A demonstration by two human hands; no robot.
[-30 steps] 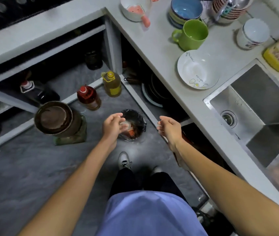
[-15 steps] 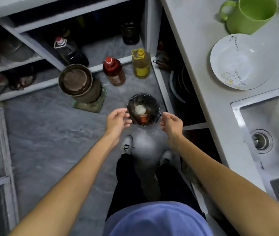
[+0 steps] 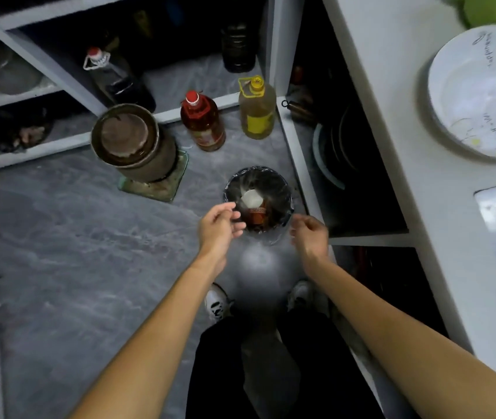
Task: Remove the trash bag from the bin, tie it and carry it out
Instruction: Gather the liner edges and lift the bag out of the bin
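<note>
A small round bin lined with a black trash bag [image 3: 280,184] stands on the grey floor beside the counter's base. Inside lie a white crumpled piece [image 3: 251,199] and a reddish-brown packet [image 3: 257,217]. My left hand [image 3: 218,226] hovers at the bin's near left rim, fingers loosely curled and apart, holding nothing. At the near right rim my right hand [image 3: 310,234] has its fingers bent downward, close to the bag's edge; whether it touches the bag I cannot tell.
A stack of brown pots [image 3: 131,143] sits on a green tile left of the bin. A red-capped bottle [image 3: 202,122] and a yellow oil bottle [image 3: 255,111] stand behind it. The white counter [image 3: 392,116] with a plate [image 3: 479,92] runs along the right. Open shelves hold pans.
My head has tilted further down and closer, so the bin looks larger. Both hands have dropped nearer to the bin's rim, one on each side.
</note>
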